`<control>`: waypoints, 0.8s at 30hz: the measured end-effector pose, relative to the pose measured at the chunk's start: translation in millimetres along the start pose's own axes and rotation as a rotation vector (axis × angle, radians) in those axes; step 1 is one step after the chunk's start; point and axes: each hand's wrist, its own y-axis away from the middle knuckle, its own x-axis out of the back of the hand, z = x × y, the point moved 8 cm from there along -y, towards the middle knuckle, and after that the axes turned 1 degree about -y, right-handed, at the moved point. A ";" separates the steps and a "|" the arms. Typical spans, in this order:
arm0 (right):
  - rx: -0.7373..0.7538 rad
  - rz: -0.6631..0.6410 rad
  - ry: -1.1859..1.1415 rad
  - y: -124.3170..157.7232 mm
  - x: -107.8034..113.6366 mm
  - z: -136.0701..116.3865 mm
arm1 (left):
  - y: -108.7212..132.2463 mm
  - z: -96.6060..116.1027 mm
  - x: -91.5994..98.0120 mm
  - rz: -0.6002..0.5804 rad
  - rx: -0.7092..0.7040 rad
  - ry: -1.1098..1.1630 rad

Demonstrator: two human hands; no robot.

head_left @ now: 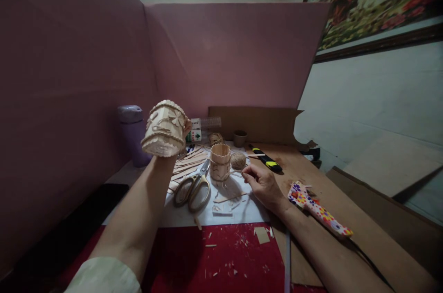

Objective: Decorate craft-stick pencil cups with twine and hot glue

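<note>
My left hand point(185, 127) is raised above the table and mostly hidden behind a round holder made of popsicle sticks point(164, 128), which it grips; only fingertips show at its right edge. My right hand point(263, 184) rests on the white sheet point(238, 212) with its fingers curled in a pinch near a thin stick or twine strand. A smaller popsicle-stick cup point(220, 161) stands just left of that hand, beside a ball of twine point(238, 160). Scissors point(193, 188) lie in front of the cup.
Loose popsicle sticks point(187, 164) are spread behind the scissors. A purple flask point(133, 134) stands at the left wall. A flowered glue gun point(318, 209), a yellow-black cutter point(266, 160), a small brown cup point(240, 137) and a red mat point(221, 256) also lie here. Pink boards enclose the back and left.
</note>
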 end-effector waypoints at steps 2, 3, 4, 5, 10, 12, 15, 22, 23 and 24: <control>0.001 0.001 -0.004 0.0 -0.3 0.8 | -4.6 -2.3 -10.7 -0.059 0.001 0.367; 0.001 0.002 -0.006 0.0 -0.2 1.0 | -6.4 -1.5 -15.9 -0.084 0.001 0.567; -0.001 0.001 -0.008 -0.1 -0.2 1.3 | -7.7 -0.7 -20.2 -0.093 0.006 0.711; -0.002 0.000 -0.008 -0.1 -0.1 1.5 | -8.5 -0.2 -23.8 -0.091 0.018 0.784; 0.000 -0.004 -0.006 -0.5 0.2 1.4 | -5.1 -3.2 -30.7 0.042 0.127 0.975; 0.001 0.001 -0.011 -0.5 0.2 1.4 | -3.2 -2.8 -30.6 0.058 0.145 0.965; 0.003 0.009 -0.017 -0.4 0.0 1.4 | -2.8 -5.4 -28.8 0.064 0.197 0.940; -0.003 -0.001 -0.028 0.0 -1.4 2.1 | -13.7 -11.9 -12.6 0.196 0.313 0.776; -0.006 -0.002 -0.028 -0.1 -1.4 2.3 | -15.3 -10.7 -6.7 0.249 0.302 0.716; -0.007 -0.001 -0.029 -0.2 -1.3 2.3 | -16.5 -9.0 -0.9 0.299 0.289 0.650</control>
